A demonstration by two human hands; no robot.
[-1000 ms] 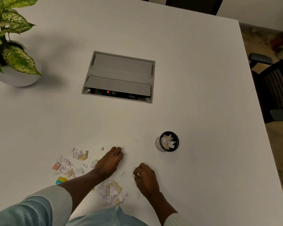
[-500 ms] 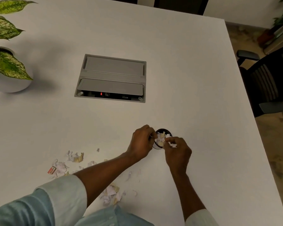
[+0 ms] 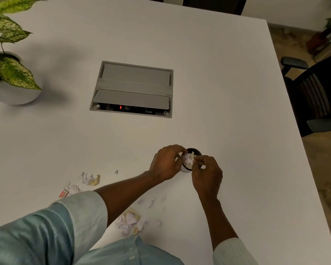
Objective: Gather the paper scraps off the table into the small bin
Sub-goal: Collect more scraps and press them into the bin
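The small black bin (image 3: 193,151) stands on the white table (image 3: 227,104), stuffed with white and yellowish paper scraps (image 3: 188,159). My left hand (image 3: 165,162) curls against the bin's left side, fingertips on the scraps at its mouth. My right hand (image 3: 206,174) is over the bin's near right rim, fingers pinched on the scraps there. A loose heap of scraps (image 3: 130,222) lies near the table's front edge. Another cluster of scraps (image 3: 90,178) lies to the left, partly hidden by my left sleeve.
A grey cable hatch (image 3: 132,88) is set into the table's middle. A potted plant (image 3: 10,73) stands at the far left. A small red-and-white slip (image 3: 63,193) lies by the left scraps. A dark chair (image 3: 317,92) sits past the right table edge.
Both hands went from the scraps on the table up to the bin, carrying paper. Since half a second ago they have stayed at the bin's mouth, pressing scraps in.
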